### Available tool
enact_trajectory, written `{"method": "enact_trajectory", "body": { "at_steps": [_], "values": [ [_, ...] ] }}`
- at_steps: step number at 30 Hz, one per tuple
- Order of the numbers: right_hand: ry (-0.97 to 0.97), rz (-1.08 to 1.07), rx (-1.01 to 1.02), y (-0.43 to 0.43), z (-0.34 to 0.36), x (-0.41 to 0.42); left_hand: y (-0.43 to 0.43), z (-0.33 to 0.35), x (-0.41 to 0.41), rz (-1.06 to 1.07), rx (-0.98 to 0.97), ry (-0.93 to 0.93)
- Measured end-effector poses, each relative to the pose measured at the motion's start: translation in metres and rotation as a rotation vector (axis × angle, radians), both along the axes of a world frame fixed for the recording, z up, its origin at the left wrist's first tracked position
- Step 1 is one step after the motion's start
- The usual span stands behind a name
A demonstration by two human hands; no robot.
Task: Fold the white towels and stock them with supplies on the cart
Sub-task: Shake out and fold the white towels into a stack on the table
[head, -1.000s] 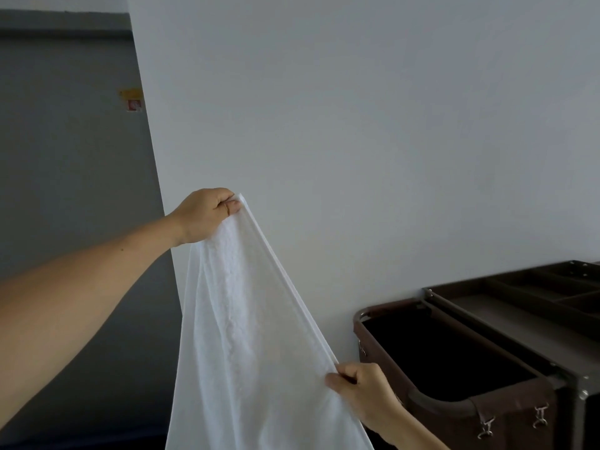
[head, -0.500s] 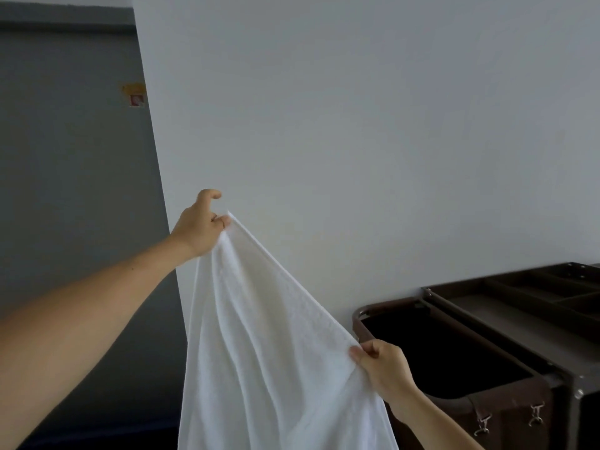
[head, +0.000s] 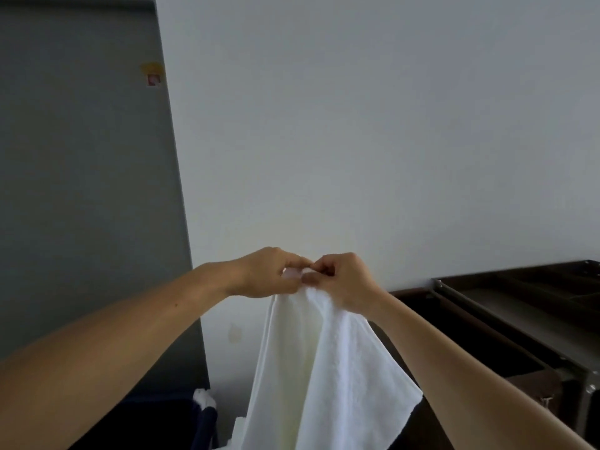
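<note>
White towel [head: 324,368] is held in the air in front of the wall, just left of the cart [head: 532,323] and not on it. Its top edge is pinched by both hands side by side. The left hand [head: 268,274] is curled, thumb and fingers closed on the cloth; the right hand [head: 347,282] is likewise closed on the adjoining part of the edge, and the fingertips of the two hands are touching. Below the grips the cloth is seen hanging doubled in soft vertical folds, with one free corner out to the right. The towel is judged light, limp and not slippery. No stiffness is expected, so shape will be kept only where it is gripped or laid flat. Hold is best taken at the corners and along the top edge, both layers pinched together, since a mid-panel grip would let the corners sag out of line. No fragility is noted. More white fabric [head: 203,396] is visible low down by a dark blue container [head: 207,420]; what it is cannot be told.
</note>
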State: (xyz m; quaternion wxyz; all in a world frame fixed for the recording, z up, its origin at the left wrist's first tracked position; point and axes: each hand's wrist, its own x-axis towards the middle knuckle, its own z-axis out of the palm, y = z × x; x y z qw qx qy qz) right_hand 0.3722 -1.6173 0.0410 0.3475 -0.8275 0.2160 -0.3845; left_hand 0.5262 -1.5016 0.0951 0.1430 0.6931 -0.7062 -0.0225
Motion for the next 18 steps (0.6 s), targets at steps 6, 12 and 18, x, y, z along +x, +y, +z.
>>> {"method": "enact_trajectory", "body": {
  "at_steps": [6,12,18],
  "values": [
    [-0.035,0.052,0.211,0.007,-0.025,0.001,0.001,-0.014,0.018,0.088,-0.153,-0.121],
    [0.059,-0.096,0.255,-0.021,-0.063,-0.026,-0.008,0.027,0.051,0.42,-0.348,-0.341],
    [0.239,-0.205,0.033,-0.042,-0.097,-0.048,-0.028,0.051,0.076,0.539,-0.391,-0.412]
  ]
}}
